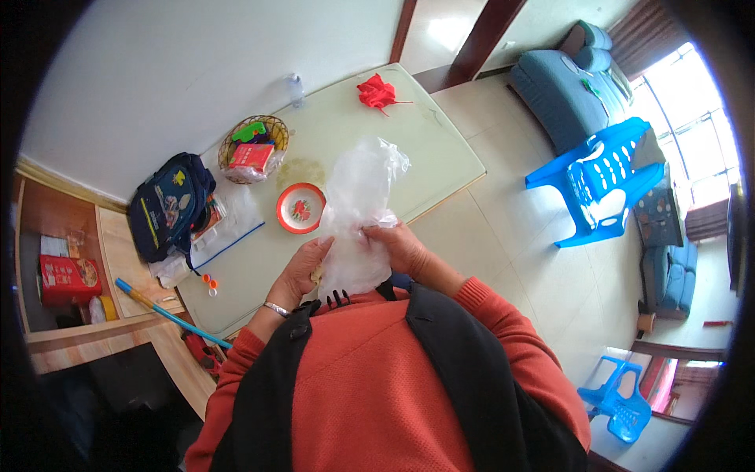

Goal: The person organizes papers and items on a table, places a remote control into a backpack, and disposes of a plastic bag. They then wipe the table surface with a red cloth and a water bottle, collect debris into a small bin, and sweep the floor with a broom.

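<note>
A clear plastic bag [361,183] hangs crumpled between my two hands, close in front of my chest. My left hand [304,266] pinches its left side between thumb and fingers. A small yellowish thing [317,274] shows by the left palm; what it is cannot be made out. On the other side, my right hand [400,245] grips the bag with the thumb pressed on the film. Just beyond the left hand, a red-rimmed plate [301,207] with a flower print rests on the table, its right edge touching the bag's outline in view.
The pale table [436,150] carries a wicker basket [282,131] of small items, a red cloth [376,93], a plastic bottle [296,91] and bottle caps [212,284]. A dark backpack [171,206] leans at the left. Blue plastic chairs [596,183] stand to the right.
</note>
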Available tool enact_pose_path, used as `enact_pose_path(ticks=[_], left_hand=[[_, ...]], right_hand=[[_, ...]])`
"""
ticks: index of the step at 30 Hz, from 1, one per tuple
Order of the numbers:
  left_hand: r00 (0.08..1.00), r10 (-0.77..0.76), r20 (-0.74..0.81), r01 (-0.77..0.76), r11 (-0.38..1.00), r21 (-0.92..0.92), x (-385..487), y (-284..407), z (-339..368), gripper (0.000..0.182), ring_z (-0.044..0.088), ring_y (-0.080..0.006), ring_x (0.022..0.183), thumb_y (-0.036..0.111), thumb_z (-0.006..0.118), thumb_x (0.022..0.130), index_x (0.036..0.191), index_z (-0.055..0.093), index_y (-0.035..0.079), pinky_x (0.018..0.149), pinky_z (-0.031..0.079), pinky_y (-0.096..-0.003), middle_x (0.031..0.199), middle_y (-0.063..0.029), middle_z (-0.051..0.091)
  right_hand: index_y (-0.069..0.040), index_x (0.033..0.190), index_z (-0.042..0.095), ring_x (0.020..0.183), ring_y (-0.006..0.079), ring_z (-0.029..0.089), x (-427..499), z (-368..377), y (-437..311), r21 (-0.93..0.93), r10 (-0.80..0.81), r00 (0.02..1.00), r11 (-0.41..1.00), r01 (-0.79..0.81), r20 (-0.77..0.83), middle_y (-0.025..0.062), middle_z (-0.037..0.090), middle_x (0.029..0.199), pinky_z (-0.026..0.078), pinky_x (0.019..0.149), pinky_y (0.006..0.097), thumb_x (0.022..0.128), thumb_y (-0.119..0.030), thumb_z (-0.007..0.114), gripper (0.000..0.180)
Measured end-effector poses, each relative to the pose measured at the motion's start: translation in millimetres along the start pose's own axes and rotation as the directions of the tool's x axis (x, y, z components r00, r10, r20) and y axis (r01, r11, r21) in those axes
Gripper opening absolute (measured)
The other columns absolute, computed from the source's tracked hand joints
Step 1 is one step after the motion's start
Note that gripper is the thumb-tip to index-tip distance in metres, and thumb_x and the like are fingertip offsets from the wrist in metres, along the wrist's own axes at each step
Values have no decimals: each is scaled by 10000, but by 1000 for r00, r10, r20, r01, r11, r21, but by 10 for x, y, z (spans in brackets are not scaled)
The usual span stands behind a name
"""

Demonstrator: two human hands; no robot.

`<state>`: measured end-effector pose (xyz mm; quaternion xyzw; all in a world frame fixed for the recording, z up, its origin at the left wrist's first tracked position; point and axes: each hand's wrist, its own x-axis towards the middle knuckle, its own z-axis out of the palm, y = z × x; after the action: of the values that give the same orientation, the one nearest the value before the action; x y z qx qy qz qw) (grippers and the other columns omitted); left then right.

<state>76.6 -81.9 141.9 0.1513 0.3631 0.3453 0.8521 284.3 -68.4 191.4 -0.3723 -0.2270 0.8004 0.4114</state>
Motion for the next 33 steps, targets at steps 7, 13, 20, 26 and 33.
enact_pose_path(ticks=[7, 13, 20, 26, 33], left_hand=[[920, 280, -275, -237, 955, 181, 235, 123, 62, 206, 617, -184, 877, 205, 539, 914, 1009, 582, 27, 774, 513, -318, 978, -70, 633], [922, 307, -238, -287, 951, 115, 663, 172, 424, 254, 620, -220, 916, 243, 485, 936, 1067, 566, 41, 812, 514, -355, 1015, -80, 632], [999, 49, -19, -52, 988, -146, 1344, 64, 1107, 301, 608, -255, 983, 264, 435, 953, 1115, 554, 40, 862, 502, -392, 1073, -105, 625], [983, 69, -170, -49, 992, 119, 1851, -334, 1521, 265, 617, -220, 886, 247, 450, 945, 1097, 565, 63, 760, 518, -362, 995, -81, 626], [907, 127, -401, -112, 992, 60, 2041, -395, 1804, 229, 596, -187, 767, 262, 461, 940, 1046, 588, 104, 563, 486, -329, 951, -55, 605]], right_hand=[[-105, 874, 559, 704, 124, 524, -193, -636, -192, 186, -144, 902, 954, 236, -407, 3, 544, 792, 441, 568, 267, 817, -60, 619, 93], [-122, 817, 500, 645, 119, 530, -454, -1385, -583, 276, -232, 904, 899, 340, -358, -18, 539, 769, 487, 599, 271, 848, -90, 614, 122], [-85, 1284, 415, 1007, 158, 543, -821, -1492, -953, -57, -339, 930, 941, 334, -146, 79, 552, 1164, 448, 885, 333, 901, -194, 565, 425], [-28, 1060, 569, 804, 131, 575, -756, -2050, -1088, -64, -425, 794, 894, 444, -435, 46, 599, 937, 489, 715, 288, 896, -167, 571, 215], [-4, 1164, 478, 819, 130, 561, -1157, -2720, -1324, -403, -631, 583, 775, 486, -511, 41, 579, 913, 477, 742, 271, 893, -176, 588, 339]])
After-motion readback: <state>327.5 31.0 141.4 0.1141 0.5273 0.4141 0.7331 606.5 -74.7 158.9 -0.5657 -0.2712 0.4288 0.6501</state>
